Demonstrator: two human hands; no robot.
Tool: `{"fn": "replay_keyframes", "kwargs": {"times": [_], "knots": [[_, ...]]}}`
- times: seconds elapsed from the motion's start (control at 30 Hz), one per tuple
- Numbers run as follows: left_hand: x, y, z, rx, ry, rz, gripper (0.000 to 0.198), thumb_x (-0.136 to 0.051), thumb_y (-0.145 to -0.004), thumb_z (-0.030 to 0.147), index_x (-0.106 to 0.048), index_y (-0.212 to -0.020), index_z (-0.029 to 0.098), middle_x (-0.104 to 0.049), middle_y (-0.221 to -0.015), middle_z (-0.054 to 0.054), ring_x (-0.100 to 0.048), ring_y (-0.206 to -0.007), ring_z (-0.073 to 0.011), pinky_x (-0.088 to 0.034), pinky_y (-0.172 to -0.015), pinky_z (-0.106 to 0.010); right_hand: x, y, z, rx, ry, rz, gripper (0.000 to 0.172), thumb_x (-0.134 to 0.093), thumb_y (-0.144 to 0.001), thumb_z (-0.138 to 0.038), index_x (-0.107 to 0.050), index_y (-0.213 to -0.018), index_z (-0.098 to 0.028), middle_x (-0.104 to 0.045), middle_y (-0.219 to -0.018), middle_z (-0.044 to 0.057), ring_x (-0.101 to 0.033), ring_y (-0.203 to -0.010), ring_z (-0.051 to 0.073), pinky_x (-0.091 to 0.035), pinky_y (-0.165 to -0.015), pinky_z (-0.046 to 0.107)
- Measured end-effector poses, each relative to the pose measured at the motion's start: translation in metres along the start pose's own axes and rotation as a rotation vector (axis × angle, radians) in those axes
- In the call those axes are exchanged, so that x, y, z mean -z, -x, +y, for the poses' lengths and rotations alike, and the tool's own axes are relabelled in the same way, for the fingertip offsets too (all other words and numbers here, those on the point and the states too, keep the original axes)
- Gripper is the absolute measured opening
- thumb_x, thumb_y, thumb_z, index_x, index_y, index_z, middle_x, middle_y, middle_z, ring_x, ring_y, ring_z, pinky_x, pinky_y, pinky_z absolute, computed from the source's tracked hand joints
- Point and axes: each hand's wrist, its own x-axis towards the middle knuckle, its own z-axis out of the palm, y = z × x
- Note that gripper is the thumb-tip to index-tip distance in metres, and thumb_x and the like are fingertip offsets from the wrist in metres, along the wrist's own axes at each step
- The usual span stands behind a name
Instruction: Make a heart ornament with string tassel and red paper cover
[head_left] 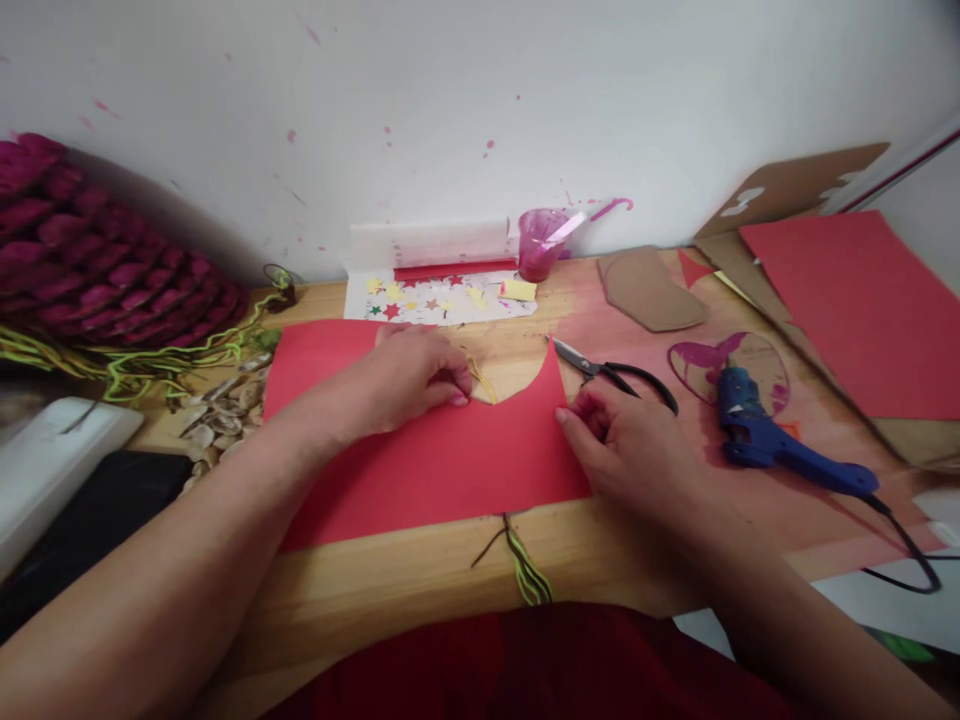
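Note:
A large sheet of red paper lies in front of me, with a curved notch cut into its far edge and a pointed tip to the right of it. My left hand rests on the sheet, finger and thumb pinched at the notch's left side. My right hand pinches the sheet's right edge between thumb and curled fingers. A yellow strand shows inside the notch, close to my left fingertips. Green and brown yarn ends stick out under the near edge. Black-handled scissors lie just beyond my right hand.
At right are a blue glue gun with its cord, a cardboard heart, a cardboard cutout and more red paper. A cup and star stickers stand behind. A magenta scaly object sits left.

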Motion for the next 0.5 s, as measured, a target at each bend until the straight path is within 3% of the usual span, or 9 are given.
{"fn": "replay_keyframes", "kwargs": {"times": [0.5], "knots": [[-0.0020, 0.0008, -0.0040, -0.047, 0.045, 0.032, 0.014, -0.060, -0.087, 0.023, -0.075, -0.086, 0.023, -0.073, -0.090, -0.003, -0.062, -0.095, -0.0229, -0.040, -0.092, -0.039, -0.0014, -0.0009, -0.0011, -0.002, 0.019, 0.009, 0.020, -0.058, -0.088, -0.030, -0.055, -0.070, -0.022, -0.059, -0.056, -0.001, -0.052, -0.054, 0.016, -0.031, -0.054, 0.029]]}}
